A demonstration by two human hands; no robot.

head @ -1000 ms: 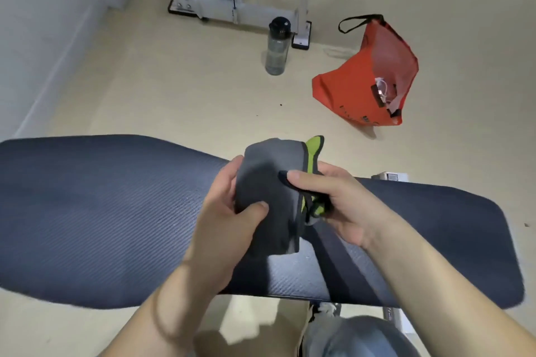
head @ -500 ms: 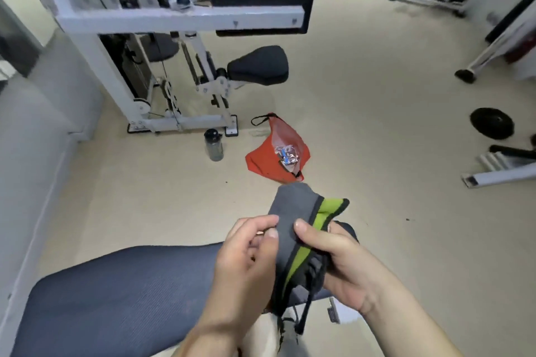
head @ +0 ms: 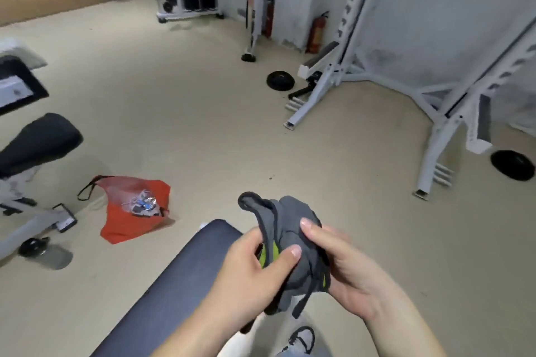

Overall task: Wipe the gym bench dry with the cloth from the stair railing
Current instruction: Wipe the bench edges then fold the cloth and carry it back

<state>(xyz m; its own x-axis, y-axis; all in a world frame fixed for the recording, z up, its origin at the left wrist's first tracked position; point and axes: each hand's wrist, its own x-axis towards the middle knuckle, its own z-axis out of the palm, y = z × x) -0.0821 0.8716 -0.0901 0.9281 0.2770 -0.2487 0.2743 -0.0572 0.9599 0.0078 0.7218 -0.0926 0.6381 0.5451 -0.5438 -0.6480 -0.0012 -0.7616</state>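
A grey cloth (head: 290,229) with green trim is bunched up in front of me, above the floor just past the end of the dark blue gym bench (head: 174,293). My left hand (head: 246,272) grips its left side, thumb pressed on the grey fabric. My right hand (head: 345,264) holds the right side with the thumb on top. A dark loop of the cloth hangs down between my hands. The bench pad runs from the lower left up to my left hand. The stair railing is out of view.
An orange bag (head: 133,211) lies on the beige floor to the left, with a water bottle (head: 46,252) nearer the left edge. A white rack (head: 435,90) and black weight plates (head: 280,80) stand at the right. My shoe (head: 301,339) shows below.
The view has swung to the right, so the bench now shows only at the lower left. Both hands have kept hold of the cloth and bunched it tighter.
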